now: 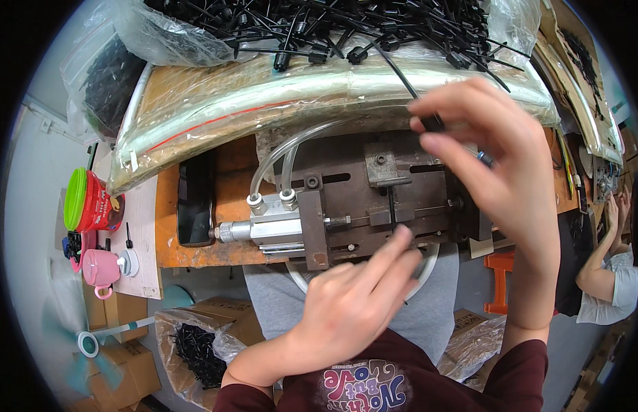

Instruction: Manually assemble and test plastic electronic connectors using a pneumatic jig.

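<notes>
My right hand point(501, 147) is raised at the right of the metal fixture, thumb and fingers closed on a thin black plastic rod point(401, 74) with a thick knob at its lower end. The rod points up toward the pile of black plastic parts point(346, 27). Below, my left hand point(357, 292) has its index and middle fingers stretched out, slightly blurred, by the lower end of another black rod point(392, 206). That second rod stands across a small metal block in the fixture point(425, 185); whether my fingertips touch it I cannot tell.
Left of the fixture's plate sits an air cylinder point(278, 230) with clear hoses point(267, 161). A dark phone-like slab point(195, 202) lies beside it. Pink cup point(101, 266), red-green tub point(92, 199) and fan point(89, 343) are further left. A co-worker point(611, 275) sits at far right.
</notes>
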A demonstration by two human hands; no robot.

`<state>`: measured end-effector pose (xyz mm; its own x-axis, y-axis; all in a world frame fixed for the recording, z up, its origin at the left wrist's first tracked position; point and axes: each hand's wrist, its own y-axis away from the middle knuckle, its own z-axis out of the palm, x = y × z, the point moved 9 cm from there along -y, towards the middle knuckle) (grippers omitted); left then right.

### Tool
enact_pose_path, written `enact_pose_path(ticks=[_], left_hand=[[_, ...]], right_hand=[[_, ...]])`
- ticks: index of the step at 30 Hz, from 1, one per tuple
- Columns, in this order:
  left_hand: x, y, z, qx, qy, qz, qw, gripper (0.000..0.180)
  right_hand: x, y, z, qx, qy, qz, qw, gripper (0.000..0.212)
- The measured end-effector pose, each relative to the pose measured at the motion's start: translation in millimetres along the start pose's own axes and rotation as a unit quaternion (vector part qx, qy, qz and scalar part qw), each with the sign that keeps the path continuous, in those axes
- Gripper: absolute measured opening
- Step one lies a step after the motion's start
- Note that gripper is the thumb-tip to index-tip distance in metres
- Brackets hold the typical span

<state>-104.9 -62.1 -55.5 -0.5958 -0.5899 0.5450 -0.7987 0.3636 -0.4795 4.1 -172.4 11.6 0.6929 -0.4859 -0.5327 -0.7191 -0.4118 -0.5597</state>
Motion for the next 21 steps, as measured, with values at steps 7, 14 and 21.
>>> enact_pose_path(ticks=[7, 14, 21], left_hand=[[23, 33, -68, 0.152, 0.709, 0.210, 0.656, 0.010], [27, 25, -61, 0.063, 0.752, 0.069, 0.652, 0.011], [28, 25, -60, 0.044, 0.745, 0.065, 0.663, 0.009]], right_hand=[[-18, 80, 15, -0.020, -0.060, 0.038, 0.997, 0.029], [-29, 122, 48, -0.044, 0.039, -0.010, 0.998, 0.025], [-31, 118, 64, -0.111, 0.180, -0.033, 0.977, 0.013]])
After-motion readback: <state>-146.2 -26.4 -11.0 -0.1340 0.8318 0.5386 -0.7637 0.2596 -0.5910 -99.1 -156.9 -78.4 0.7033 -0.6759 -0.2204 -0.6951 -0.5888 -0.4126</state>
